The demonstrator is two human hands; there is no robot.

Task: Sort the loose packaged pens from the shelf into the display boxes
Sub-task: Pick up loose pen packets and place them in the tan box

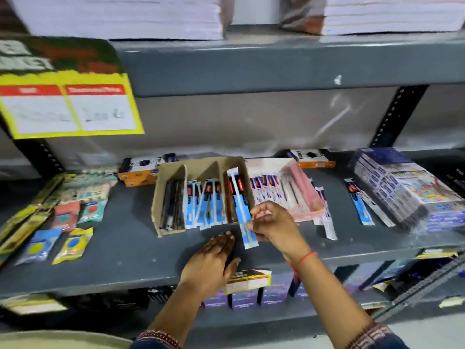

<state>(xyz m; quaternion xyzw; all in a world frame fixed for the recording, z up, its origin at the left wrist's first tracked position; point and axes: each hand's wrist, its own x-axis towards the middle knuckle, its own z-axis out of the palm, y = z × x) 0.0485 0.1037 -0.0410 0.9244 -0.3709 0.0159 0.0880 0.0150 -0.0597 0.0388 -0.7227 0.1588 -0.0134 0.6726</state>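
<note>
A brown cardboard display box (161, 195) with three compartments lies on the grey shelf (125, 255); dark pens fill its left slot and blue-and-white packaged pens (208, 205) its middle slot. My right hand (274, 222) pinches a few blue-and-white packaged pens (242, 210) that reach from the box's right slot out over its front edge. My left hand (214, 258) rests flat on the shelf just in front of the box, fingers apart, holding nothing. A pink display box (305, 192) with more packaged pens sits to the right. Loose packaged pens (359, 202) lie further right.
Small packets in yellow, blue and red (63, 222) cover the shelf's left part. Two orange-edged boxes (141, 172) stand behind the display boxes. A stack of blue packs (402, 187) sits at the right. A yellow price sign (68, 107) hangs top left. Purple boxes (246, 298) fill the shelf below.
</note>
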